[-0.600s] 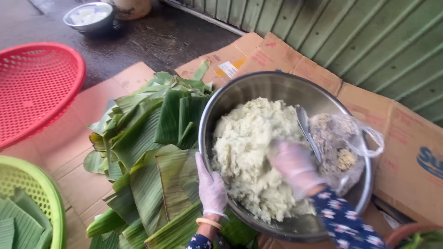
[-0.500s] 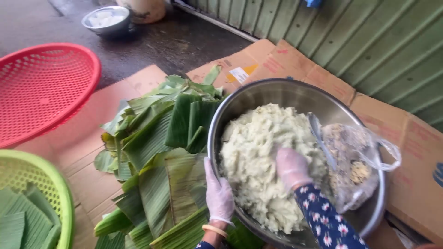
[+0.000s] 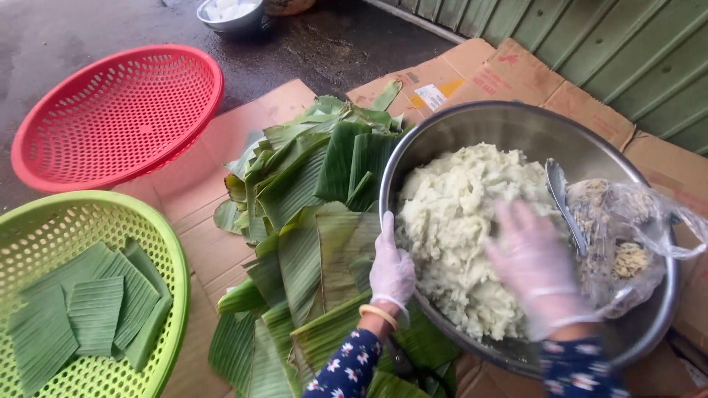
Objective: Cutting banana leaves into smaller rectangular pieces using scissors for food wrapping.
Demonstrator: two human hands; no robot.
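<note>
While the right hand (image 3: 535, 269) sits blurred over the pale mash (image 3: 461, 236) in the big steel bowl (image 3: 516, 121), its gloved fingers are spread open and pressing down on the heap, gripping nothing that can be made out. The left hand (image 3: 391, 269), gloved too, steadies the bowl's near rim, fingers straight up along the metal rather than curled round it. The mash still fills most of the left half of the bowl, so by the look of it the bulk of the portioning lies ahead. A thick pile of banana leaves (image 3: 310, 221) lies just beside the bowl on flattened cardboard (image 3: 206, 243), uncut, while a few trimmed leaf pieces (image 3: 88, 309) already rest in the green basket (image 3: 166, 250). The red basket (image 3: 118, 114) holds nothing visible. A spoon (image 3: 564, 206) leans inside the bowl next to a clear plastic bag (image 3: 630, 243) of brownish filling; what exactly is in the bag is hard to tell. The bowl's near edge is cut off by the frame, motion blur smears the right hand, and a small metal bowl (image 3: 232, 15) at the top is only partly in view.
</note>
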